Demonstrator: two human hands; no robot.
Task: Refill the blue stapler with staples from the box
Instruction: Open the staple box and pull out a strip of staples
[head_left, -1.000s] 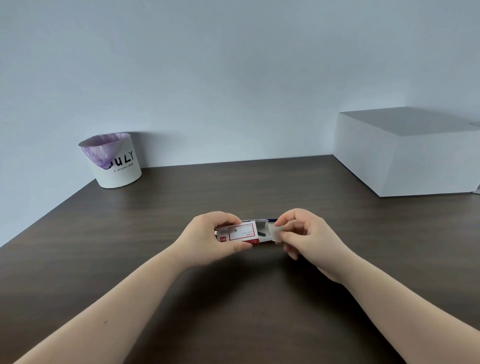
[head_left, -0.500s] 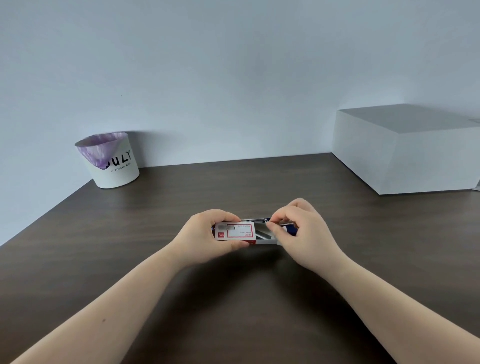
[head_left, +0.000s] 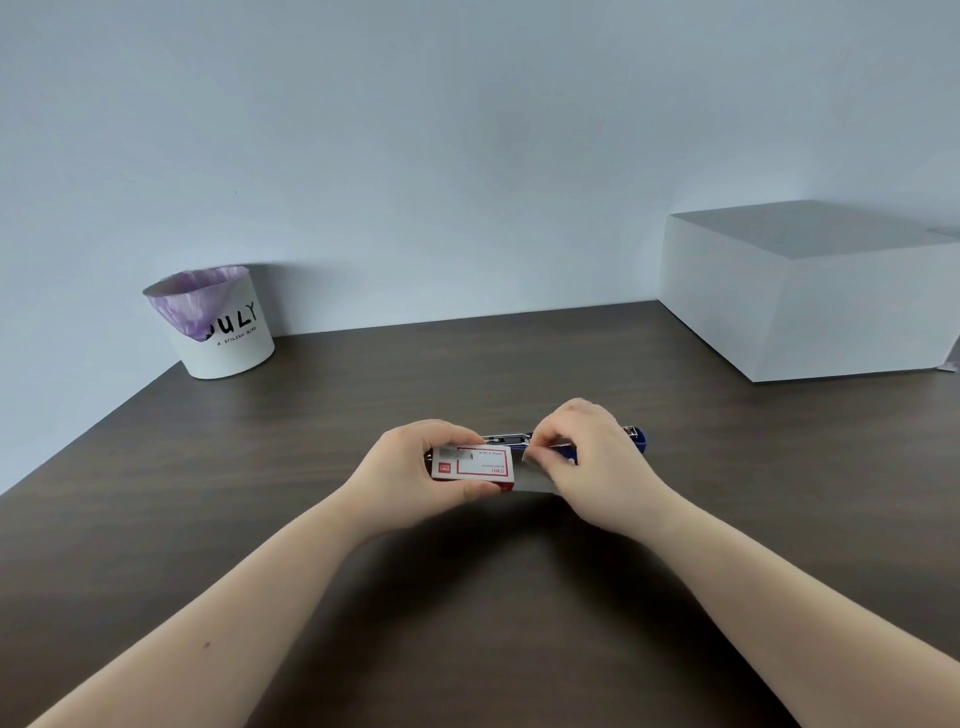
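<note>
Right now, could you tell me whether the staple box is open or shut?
Open: the staple box in the left hand has its inner tray slid out rightward, where the right hand pinches.

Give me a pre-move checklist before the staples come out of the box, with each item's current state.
1. Staple box held firmly by left hand: ok.
2. Box tray slid open at its right end: ok.
3. Right hand fingers on a staple strip: cannot tell, blurred.
4. Blue stapler within reach behind the hands: ok.
5. Stapler magazine open: ok, metal rail shows.
6. Magazine empty of staples: cannot tell.
</note>
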